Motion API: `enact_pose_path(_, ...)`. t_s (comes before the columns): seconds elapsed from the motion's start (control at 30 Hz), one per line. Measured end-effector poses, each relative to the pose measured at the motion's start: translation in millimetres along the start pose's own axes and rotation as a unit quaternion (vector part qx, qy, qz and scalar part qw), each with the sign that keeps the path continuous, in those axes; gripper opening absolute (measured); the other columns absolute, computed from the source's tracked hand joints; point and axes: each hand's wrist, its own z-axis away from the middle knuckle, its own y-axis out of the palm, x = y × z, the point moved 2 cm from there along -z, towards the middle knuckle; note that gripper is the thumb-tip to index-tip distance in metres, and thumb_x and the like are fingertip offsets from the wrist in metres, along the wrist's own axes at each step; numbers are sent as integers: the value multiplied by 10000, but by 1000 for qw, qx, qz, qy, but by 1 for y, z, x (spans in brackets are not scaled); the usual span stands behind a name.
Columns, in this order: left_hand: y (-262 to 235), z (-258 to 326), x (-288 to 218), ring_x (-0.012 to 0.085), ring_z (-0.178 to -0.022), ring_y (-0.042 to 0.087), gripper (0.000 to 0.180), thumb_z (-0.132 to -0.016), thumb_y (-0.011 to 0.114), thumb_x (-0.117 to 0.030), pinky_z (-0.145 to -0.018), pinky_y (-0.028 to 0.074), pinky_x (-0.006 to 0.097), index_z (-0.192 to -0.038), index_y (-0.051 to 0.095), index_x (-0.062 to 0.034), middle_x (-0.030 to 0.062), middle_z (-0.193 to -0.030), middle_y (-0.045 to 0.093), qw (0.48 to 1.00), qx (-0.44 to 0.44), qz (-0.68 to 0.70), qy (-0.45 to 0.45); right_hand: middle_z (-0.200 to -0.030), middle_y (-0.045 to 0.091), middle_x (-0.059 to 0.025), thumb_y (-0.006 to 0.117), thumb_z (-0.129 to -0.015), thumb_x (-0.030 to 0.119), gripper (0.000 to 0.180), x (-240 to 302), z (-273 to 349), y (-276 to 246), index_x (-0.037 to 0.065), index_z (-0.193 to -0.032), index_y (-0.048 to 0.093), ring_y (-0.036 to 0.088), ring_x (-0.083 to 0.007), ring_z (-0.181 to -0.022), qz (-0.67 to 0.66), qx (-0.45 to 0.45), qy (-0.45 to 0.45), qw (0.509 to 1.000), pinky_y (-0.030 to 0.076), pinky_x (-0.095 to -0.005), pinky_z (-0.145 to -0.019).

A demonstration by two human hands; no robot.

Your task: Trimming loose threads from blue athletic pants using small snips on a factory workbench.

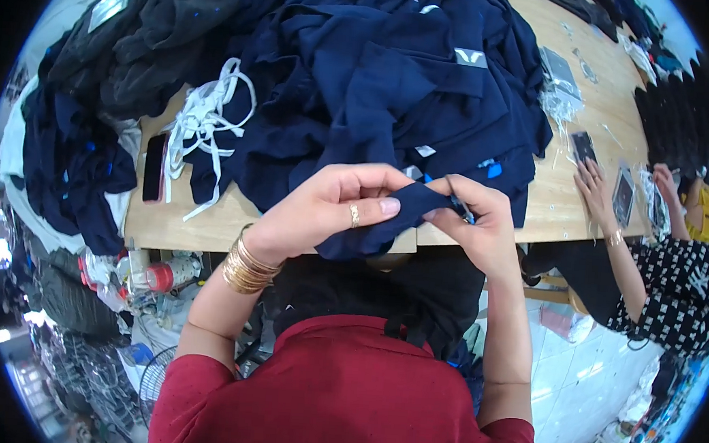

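The navy cloth (417, 206) is up between your hands at the near edge of the bench (568, 204), in front of the pile; you can't tell from here whether it joins the garments behind. Your left hand (351, 205) pinches it between thumb and fingers, and your right hand (482, 217) grips its other side, close by. A small dark item (462, 210) shows at your right fingers, too hidden to identify.

Just beyond your hands lies the heap of navy garments (379, 81), a pale label (470, 58) showing on one. To its left you have a tangle of white cords (207, 115), with a phone (155, 169) just beside it. Dark grey garments (171, 28) are piled at the far left. Over on your right, a co-worker's hand (594, 194) touches a dark phone (584, 146).
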Motion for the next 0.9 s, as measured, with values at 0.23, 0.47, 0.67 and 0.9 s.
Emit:
enact_pose_path(0.23, -16, 13, -5, 49, -798, 501, 298, -780, 653, -53, -708, 427, 188, -1042, 512, -34, 7, -891, 517, 971, -106, -187, 106, -669, 517, 37, 646, -752, 4, 84, 20, -10, 19, -11, -818, 597, 421, -18, -613, 0, -112, 43, 993, 344, -173, -556)
enact_pose_path(0.47, -30, 34, -9, 226, -754, 574, 182, -691, 705, -51, -662, 461, 285, -837, 596, -37, 75, -800, 562, 827, -227, -420, 297, -703, 553, 1, 657, -753, 39, 101, 38, -19, 34, -2, -822, 596, 466, -58, -667, 115, -134, 22, 984, 368, -191, -610)
enact_pose_path(0.67, -32, 33, 21, 258, -703, 598, 144, -767, 618, -145, -625, 455, 317, -848, 627, -26, 114, -751, 625, 905, -159, -297, 260, -897, 654, -97, 634, -733, 11, 227, 35, -10, 33, -16, -958, 619, 594, -154, -845, 228, 5, 23, 973, 439, -260, -780)
enact_pose_path(0.9, -20, 37, 29, 228, -689, 588, 186, -838, 574, -167, -620, 435, 316, -846, 583, 19, 117, -766, 610, 917, -148, -293, 226, -662, 514, -42, 586, -849, 94, 114, 30, -10, 31, -13, -816, 565, 411, -107, -579, 286, 18, -86, 954, 363, -234, -527)
